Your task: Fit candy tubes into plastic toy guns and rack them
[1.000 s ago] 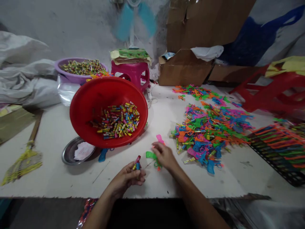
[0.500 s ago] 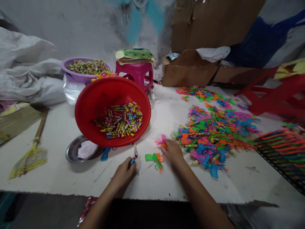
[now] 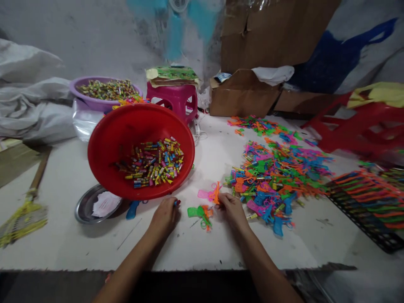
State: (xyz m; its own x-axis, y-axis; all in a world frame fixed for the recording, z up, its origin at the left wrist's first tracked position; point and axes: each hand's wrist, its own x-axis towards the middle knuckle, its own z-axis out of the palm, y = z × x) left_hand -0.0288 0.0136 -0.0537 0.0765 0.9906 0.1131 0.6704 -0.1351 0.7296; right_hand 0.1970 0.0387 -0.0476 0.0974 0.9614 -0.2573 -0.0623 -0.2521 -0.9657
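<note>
My left hand [image 3: 164, 215] is closed in front of the big red basin [image 3: 139, 122], with the blue and red end of a small candy-like tube [image 3: 176, 203] showing at its fingertips. My right hand [image 3: 232, 210] pinches a pink and orange plastic toy gun [image 3: 211, 193] just above the table. Between the hands, a green toy gun [image 3: 198, 213] with orange parts lies on the white tabletop. Inside the tilted basin are many small colourful tubes [image 3: 160, 162]. To the right of my right hand spreads a heap of toy guns [image 3: 268, 181] mixed with tubes.
A steel bowl [image 3: 82, 210] with white paper slips stands left of the basin, and a yellow-bristled brush [image 3: 25, 216] lies farther left. A black rack [image 3: 360, 214] of toy guns is at right. Behind are a pink stool [image 3: 176, 99], purple basin [image 3: 75, 90] and cardboard box [image 3: 243, 99].
My left hand has moved up toward the basin and closed further over the tube. My right hand now shows the pink and orange toy gun more plainly. The view has shifted slightly right.
</note>
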